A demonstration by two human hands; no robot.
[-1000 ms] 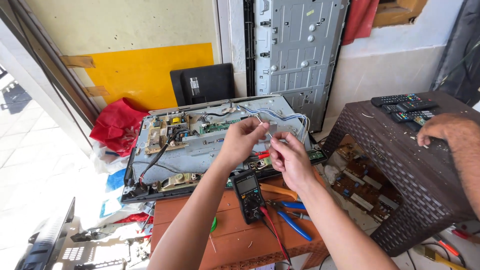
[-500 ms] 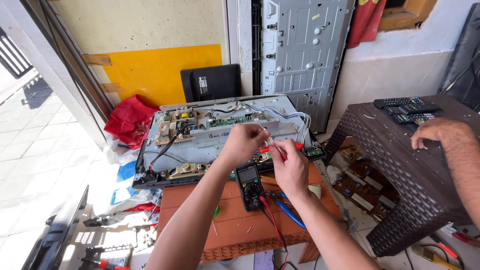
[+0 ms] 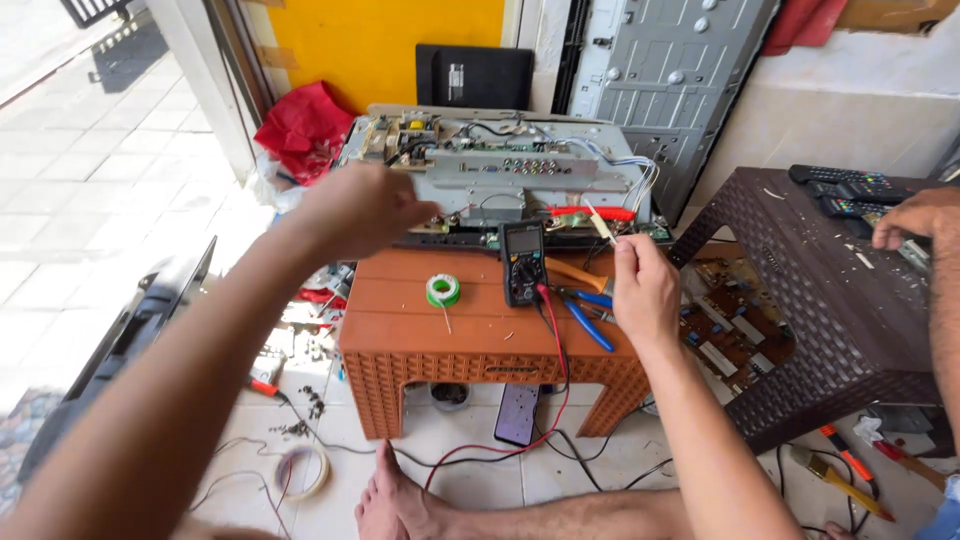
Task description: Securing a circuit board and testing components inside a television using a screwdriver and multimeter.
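- Your left hand [image 3: 355, 208] is raised over the left end of the opened television chassis [image 3: 500, 170]; its fingers are curled in, and you cannot tell whether they hold anything.
- Your right hand [image 3: 643, 290] pinches one thin pale probe [image 3: 598, 218] between thumb and fingertips, its tip near the chassis's right edge.
- One black multimeter [image 3: 523, 262] lies at the far middle of the orange stool [image 3: 400, 330], with one green solder spool [image 3: 443, 291] just to its left.
- Blue-handled pliers [image 3: 585, 320] and orange-handled pliers [image 3: 572, 273] lie to the meter's right.
- A red lead [image 3: 560, 360] runs off the stool's near edge.
- One other person's hand [image 3: 915, 215] rests on the dark woven table [image 3: 800, 300] at right, beside several remote controls [image 3: 850, 190].
- The floor is pale tile, with a yellow wall [image 3: 380, 40] far behind.
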